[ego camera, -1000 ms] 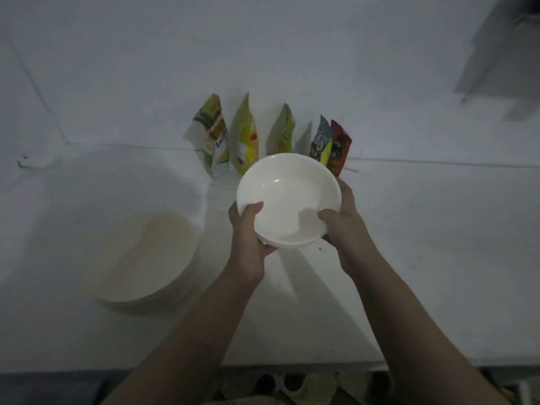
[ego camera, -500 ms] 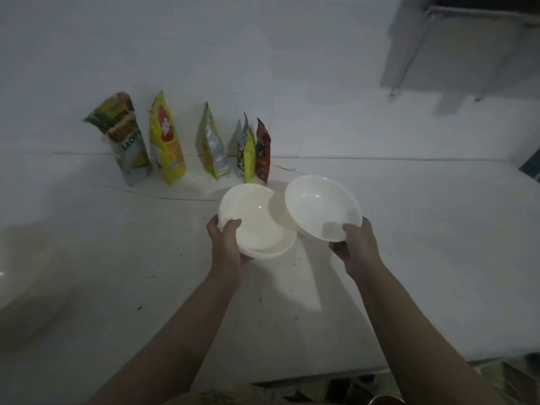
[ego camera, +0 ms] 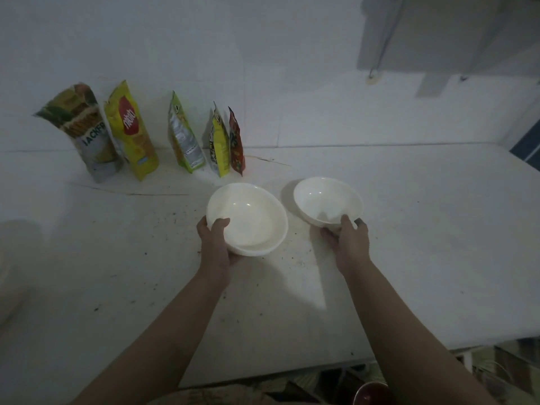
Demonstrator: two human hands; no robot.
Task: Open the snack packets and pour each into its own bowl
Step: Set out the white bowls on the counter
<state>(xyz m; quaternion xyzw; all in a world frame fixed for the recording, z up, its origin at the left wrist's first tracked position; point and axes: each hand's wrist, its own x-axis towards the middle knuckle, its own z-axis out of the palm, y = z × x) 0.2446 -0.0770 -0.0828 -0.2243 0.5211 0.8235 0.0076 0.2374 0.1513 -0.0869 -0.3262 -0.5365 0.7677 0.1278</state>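
Separated now, the two bowls no longer overlap: the right hand point(ego camera: 349, 242) grips a single bowl point(ego camera: 327, 201) further right, while the left hand point(ego camera: 216, 244) grips the remaining bowl stack point(ego camera: 247, 219) mid-bench point(ego camera: 423, 258), snack packets point(ego camera: 140, 133) lining the back edge.

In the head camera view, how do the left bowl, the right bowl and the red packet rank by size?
1. Left bowl, though it may be a stack and sits nearer the camera.
2. Right bowl.
3. Red packet, seen edge-on.
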